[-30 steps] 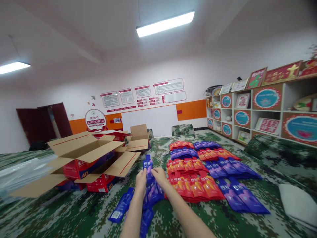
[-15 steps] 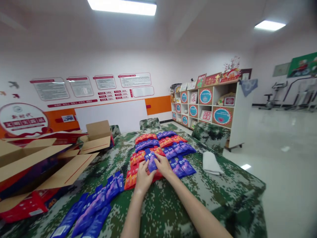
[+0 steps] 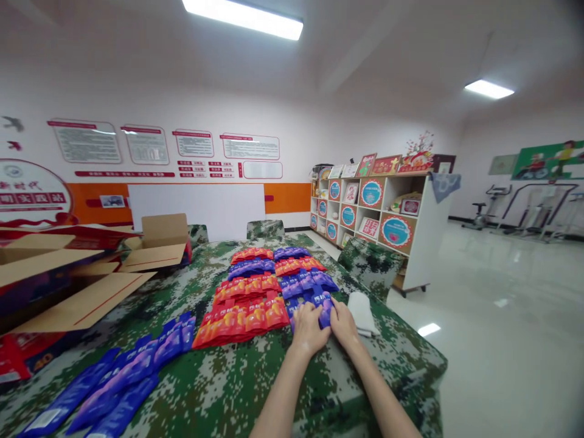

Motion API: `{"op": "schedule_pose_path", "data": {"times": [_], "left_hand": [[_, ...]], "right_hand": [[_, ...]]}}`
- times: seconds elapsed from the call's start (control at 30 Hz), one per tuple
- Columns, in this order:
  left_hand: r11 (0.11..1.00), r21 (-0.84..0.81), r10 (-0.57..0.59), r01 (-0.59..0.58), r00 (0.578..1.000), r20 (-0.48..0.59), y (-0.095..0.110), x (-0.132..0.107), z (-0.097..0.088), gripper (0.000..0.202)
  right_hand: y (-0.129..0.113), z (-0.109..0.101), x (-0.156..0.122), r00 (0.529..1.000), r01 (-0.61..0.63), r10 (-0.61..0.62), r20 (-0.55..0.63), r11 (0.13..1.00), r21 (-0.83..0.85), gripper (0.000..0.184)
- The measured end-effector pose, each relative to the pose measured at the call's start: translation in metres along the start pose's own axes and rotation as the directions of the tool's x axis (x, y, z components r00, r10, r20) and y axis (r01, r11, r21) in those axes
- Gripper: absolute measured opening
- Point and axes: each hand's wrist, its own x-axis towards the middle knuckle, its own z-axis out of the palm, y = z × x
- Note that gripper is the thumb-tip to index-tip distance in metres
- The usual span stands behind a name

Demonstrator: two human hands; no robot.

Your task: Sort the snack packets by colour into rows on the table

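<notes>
Between my two hands is a purple snack pouch (image 3: 325, 309), held by its sides at the near right of the laid-out rows. My left hand (image 3: 309, 328) has its fingers closed at the pouch's left side, over other purple pouches (image 3: 297, 303). At the right side, my right hand (image 3: 344, 325) grips the edge with thumb and fingers. Close by on the left lie rows of red-orange pouches (image 3: 246, 316). Farther back, red and purple rows alternate in two columns. A loose pile of purple pouches (image 3: 132, 365) lies at the front left.
Open cardboard boxes (image 3: 104, 298) with raised flaps stand on the left of the camouflage-covered table (image 3: 237, 389). A folded white cloth (image 3: 361, 311) lies just right of my right hand. Chairs (image 3: 371, 261) and a shelf unit (image 3: 415, 243) stand beyond the table.
Both hands have carried the purple pouch from over the red rows to the right, down onto the near purple row. The view has turned slightly right.
</notes>
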Motion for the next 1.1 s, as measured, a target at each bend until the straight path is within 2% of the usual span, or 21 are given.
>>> {"op": "schedule_pose_path", "data": {"times": [0.13,0.23,0.33,0.57,0.8,0.9,1.0,1.1], "left_hand": [[0.999,0.050,0.000,0.000,1.000,0.007,0.006,0.005,0.019,0.033],[0.996,0.083,-0.018,0.015,0.999,0.029,0.006,0.005,0.024,0.030],[0.992,0.126,-0.040,0.031,0.997,0.068,0.008,0.006,0.022,0.029],[0.985,0.173,-0.044,0.017,0.987,0.152,0.011,0.014,0.013,0.032],[0.988,0.152,-0.012,-0.005,0.994,0.111,0.004,0.013,0.017,0.028],[0.990,0.135,0.028,-0.041,0.995,0.100,0.004,0.010,0.015,0.031],[0.991,0.099,0.082,-0.092,0.992,0.099,0.005,0.008,0.013,0.034],[0.992,0.051,0.111,-0.118,0.987,0.119,0.004,0.008,0.014,0.031]], "right_hand": [[0.016,0.000,0.005,0.998,0.011,-0.001,0.058,0.986,-0.164,0.045],[0.019,0.003,0.006,0.993,0.061,-0.030,0.110,0.956,-0.286,0.042],[0.017,0.005,0.008,0.988,0.100,-0.051,0.145,0.931,-0.350,0.037],[0.012,0.006,0.016,0.982,0.085,-0.011,0.187,0.915,-0.394,0.034],[0.012,0.004,0.013,0.995,0.038,-0.003,0.096,0.929,-0.367,0.033],[0.014,0.005,0.010,0.997,0.074,-0.065,0.037,0.942,-0.328,0.040],[0.016,0.006,0.007,0.982,0.187,-0.175,0.074,0.957,-0.223,0.047],[0.015,0.006,0.003,0.965,0.235,-0.213,0.153,0.961,-0.147,0.047]]}}
